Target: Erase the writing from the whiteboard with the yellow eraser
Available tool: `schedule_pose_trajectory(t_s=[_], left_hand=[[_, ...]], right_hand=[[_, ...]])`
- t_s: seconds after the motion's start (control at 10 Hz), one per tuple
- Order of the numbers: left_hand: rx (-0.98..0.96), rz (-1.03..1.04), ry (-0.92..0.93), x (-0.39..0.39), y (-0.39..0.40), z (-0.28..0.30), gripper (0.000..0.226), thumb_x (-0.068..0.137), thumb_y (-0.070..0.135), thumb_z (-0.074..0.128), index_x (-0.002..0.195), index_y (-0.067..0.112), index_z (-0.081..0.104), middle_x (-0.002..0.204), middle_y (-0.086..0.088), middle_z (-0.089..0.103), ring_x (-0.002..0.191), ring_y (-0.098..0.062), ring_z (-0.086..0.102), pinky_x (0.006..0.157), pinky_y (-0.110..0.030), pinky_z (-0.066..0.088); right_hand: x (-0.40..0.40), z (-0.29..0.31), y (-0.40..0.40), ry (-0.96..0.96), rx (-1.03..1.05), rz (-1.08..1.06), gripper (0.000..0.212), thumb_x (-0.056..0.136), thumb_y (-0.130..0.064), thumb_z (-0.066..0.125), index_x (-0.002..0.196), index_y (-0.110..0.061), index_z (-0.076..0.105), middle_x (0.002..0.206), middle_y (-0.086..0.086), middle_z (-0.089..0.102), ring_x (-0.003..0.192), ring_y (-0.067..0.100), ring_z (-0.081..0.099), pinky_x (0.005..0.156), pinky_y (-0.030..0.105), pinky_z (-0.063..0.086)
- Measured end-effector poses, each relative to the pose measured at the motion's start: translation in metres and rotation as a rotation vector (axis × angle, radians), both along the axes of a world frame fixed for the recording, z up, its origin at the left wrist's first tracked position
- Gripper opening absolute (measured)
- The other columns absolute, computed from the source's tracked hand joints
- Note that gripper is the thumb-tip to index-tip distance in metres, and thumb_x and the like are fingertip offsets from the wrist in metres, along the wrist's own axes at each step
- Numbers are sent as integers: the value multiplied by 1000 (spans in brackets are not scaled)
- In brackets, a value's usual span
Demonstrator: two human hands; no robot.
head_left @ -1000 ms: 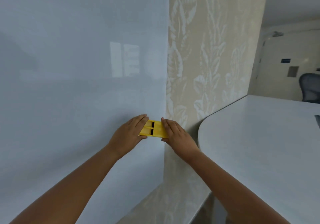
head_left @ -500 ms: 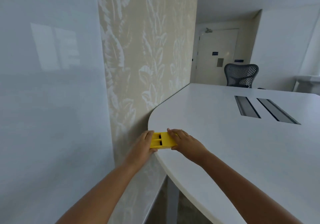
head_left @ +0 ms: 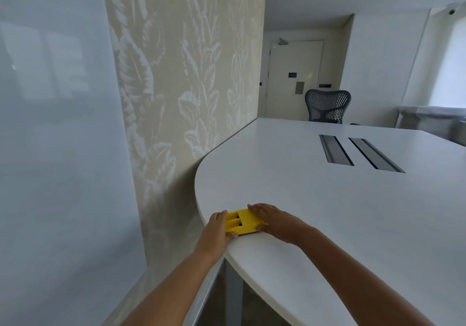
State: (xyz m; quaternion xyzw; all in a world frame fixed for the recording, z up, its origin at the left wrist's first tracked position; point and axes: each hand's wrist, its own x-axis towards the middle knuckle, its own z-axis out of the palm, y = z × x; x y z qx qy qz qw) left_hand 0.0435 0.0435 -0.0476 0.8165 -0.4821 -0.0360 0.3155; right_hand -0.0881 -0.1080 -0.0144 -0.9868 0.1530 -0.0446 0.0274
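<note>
The yellow eraser (head_left: 243, 222), a flat block with two dark slots, lies on the near rounded edge of the white table (head_left: 315, 199). My left hand (head_left: 215, 232) grips its left end and my right hand (head_left: 274, 221) holds its right end, fingers over the top. The whiteboard (head_left: 58, 136) fills the left side of the view, glossy, with no writing visible on the part I see.
A beige wall panel (head_left: 186, 73) with a leaf pattern stands between the whiteboard and the table. Two dark cable slots (head_left: 358, 151) are set in the tabletop. A mesh office chair (head_left: 327, 105) and a door (head_left: 295, 76) are at the far end.
Both hands carried the eraser from the whiteboard's right edge rightward to the table and lowered it onto the near edge. My view turned right with it.
</note>
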Motion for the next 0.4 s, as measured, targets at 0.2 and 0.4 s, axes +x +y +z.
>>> schedule_pose_trajectory(t_s=[0.2, 0.4], left_hand=[[1, 46, 54, -6, -7, -2, 66, 98, 25, 53, 150, 8, 17, 151, -10, 28, 134, -21, 35, 107, -28, 30], [28, 51, 12, -8, 4, 8, 78, 94, 48, 49, 151, 13, 11, 151, -11, 29, 136, -23, 33, 108, -33, 33]], right_hand=[[-3, -8, -3, -7, 66, -22, 59, 99, -26, 37, 148, -19, 4, 158, 2, 6, 143, 16, 10, 115, 30, 13], [-10, -2, 10, -84, 164, -32, 70, 98, -26, 43, 146, -17, -6, 158, 0, -2, 144, 13, -1, 114, 29, 10]])
